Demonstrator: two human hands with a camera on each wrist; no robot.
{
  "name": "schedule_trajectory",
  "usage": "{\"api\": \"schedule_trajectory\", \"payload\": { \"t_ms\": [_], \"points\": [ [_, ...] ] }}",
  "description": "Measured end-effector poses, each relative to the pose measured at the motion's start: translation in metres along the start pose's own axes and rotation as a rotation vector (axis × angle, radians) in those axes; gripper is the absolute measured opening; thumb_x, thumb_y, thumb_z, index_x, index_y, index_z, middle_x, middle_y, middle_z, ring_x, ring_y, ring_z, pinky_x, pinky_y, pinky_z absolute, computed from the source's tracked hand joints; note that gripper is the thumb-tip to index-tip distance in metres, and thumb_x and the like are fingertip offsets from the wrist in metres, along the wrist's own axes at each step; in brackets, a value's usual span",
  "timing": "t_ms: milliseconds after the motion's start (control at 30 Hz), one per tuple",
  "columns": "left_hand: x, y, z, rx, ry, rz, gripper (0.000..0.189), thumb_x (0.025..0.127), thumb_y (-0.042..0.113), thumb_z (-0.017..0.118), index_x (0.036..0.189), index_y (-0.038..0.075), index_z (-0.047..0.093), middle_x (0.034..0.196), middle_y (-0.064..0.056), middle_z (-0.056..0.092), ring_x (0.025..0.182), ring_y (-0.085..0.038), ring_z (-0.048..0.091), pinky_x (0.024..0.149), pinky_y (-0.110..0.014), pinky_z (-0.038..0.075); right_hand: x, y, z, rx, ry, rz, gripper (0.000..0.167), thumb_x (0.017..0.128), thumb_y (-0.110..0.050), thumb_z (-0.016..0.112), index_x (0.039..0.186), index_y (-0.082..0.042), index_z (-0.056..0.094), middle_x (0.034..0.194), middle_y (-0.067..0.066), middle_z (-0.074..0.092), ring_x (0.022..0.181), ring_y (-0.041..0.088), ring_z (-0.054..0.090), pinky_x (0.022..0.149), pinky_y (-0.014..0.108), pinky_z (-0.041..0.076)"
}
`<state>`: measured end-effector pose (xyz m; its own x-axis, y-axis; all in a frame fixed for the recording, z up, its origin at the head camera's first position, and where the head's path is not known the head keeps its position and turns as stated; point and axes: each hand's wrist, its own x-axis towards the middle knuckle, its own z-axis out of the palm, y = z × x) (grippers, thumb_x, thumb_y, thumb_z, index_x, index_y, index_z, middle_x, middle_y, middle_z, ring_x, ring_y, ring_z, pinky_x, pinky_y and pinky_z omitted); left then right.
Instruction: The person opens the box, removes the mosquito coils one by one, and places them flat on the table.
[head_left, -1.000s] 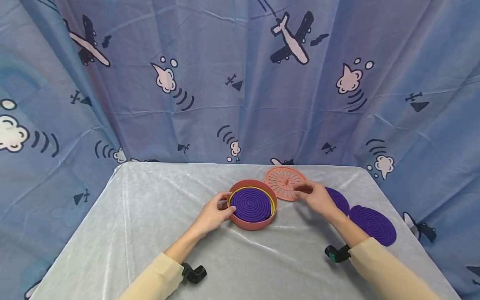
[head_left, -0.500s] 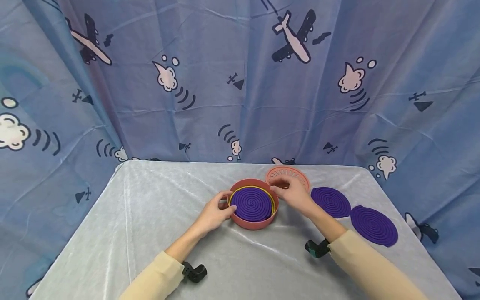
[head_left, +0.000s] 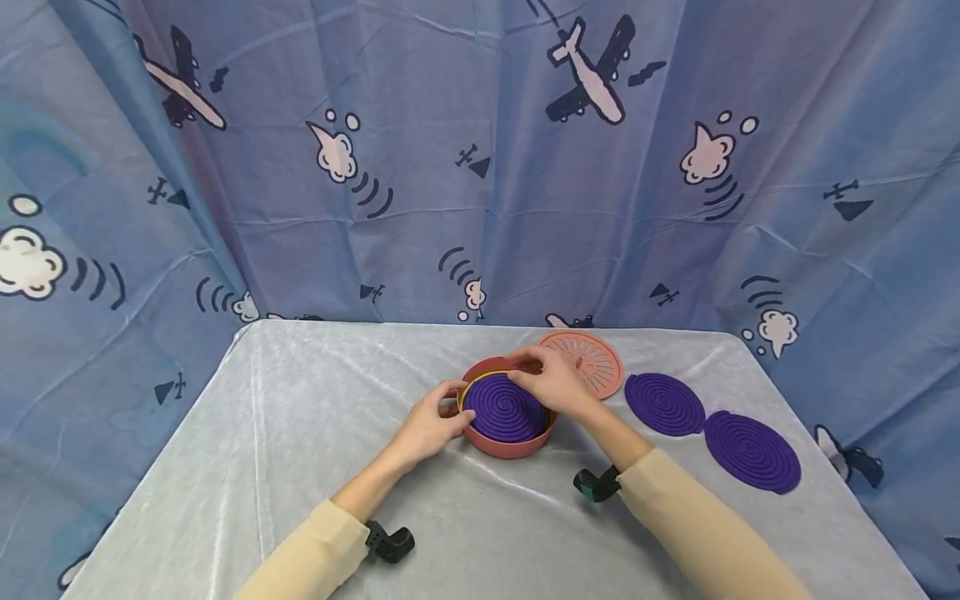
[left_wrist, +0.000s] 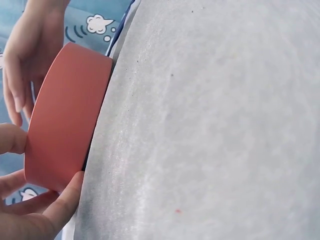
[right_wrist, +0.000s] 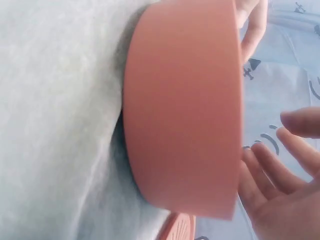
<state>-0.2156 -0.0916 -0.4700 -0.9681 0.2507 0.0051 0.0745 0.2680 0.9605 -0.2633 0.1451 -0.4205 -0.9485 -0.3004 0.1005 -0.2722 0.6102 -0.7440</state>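
Observation:
A round coral-red box (head_left: pixel 504 450) stands on the cloth-covered table with a purple spiral coaster (head_left: pixel 504 407) lying in it. A yellow edge (head_left: pixel 480 377) shows around the coaster. At the box's left side my left hand (head_left: pixel 431 429) holds the wall, its thumb by the rim and its fingertips against the outside, as the left wrist view shows. My right hand (head_left: pixel 553 382) hovers over the box's right rear rim with nothing in it. In the right wrist view its fingers (right_wrist: pixel 272 165) are spread and loosely bent beside the rim.
Behind and right of the box lies a coral slotted lid (head_left: pixel 600 367). Two more purple spiral coasters, a nearer one (head_left: pixel 752 452) and a farther one (head_left: pixel 664 404), lie at the right. A blue patterned curtain (head_left: pixel 420 167) hangs behind the table (head_left: pixel 315 400).
My right hand has moved left from beside the lid to over the box, uncovering the farther purple coaster. My left hand and the box have stayed in place.

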Motion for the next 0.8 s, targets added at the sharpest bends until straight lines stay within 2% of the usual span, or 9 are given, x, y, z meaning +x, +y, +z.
{"api": "schedule_trajectory", "payload": {
  "t_ms": [100,433,567,800],
  "points": [
    [-0.001,0.000,0.001,-0.003,0.001,-0.001,0.049,0.095,0.015,0.070,0.141,0.008,0.056,0.138,-0.019,0.055,0.115,-0.030,0.063,0.080,-0.032,0.061,0.004,0.001,0.006,0.007,-0.032,-0.004,0.033,0.098,-0.017,0.067,0.129,-0.005,0.066,0.121,0.015,0.068,0.112,0.030,0.063,0.098,0.050,0.052],
    [-0.001,-0.001,0.001,-0.013,-0.004,-0.003,0.049,0.096,0.016,0.070,0.142,0.007,0.055,0.140,-0.020,0.054,0.116,-0.029,0.063,0.081,-0.032,0.061,0.012,0.003,0.017,-0.025,-0.105,0.025,0.035,0.098,-0.016,0.066,0.131,-0.005,0.064,0.128,0.015,0.065,0.120,0.032,0.061,0.105,0.052,0.047],
    [-0.001,0.000,0.002,-0.020,-0.003,-0.002,0.050,0.095,0.015,0.070,0.142,0.007,0.054,0.139,-0.020,0.054,0.114,-0.028,0.063,0.080,-0.032,0.061,0.013,0.004,0.019,-0.051,-0.130,0.014,0.033,0.098,-0.015,0.067,0.129,-0.004,0.066,0.125,0.015,0.067,0.117,0.031,0.062,0.103,0.051,0.048],
    [-0.001,0.000,0.001,-0.018,-0.006,0.005,0.049,0.095,0.014,0.070,0.141,0.007,0.054,0.138,-0.021,0.054,0.114,-0.029,0.064,0.079,-0.031,0.061,0.013,0.004,0.019,-0.057,-0.119,-0.008,0.027,0.097,-0.014,0.067,0.122,-0.004,0.069,0.119,0.011,0.069,0.113,0.028,0.063,0.101,0.050,0.049]
  ]
}}
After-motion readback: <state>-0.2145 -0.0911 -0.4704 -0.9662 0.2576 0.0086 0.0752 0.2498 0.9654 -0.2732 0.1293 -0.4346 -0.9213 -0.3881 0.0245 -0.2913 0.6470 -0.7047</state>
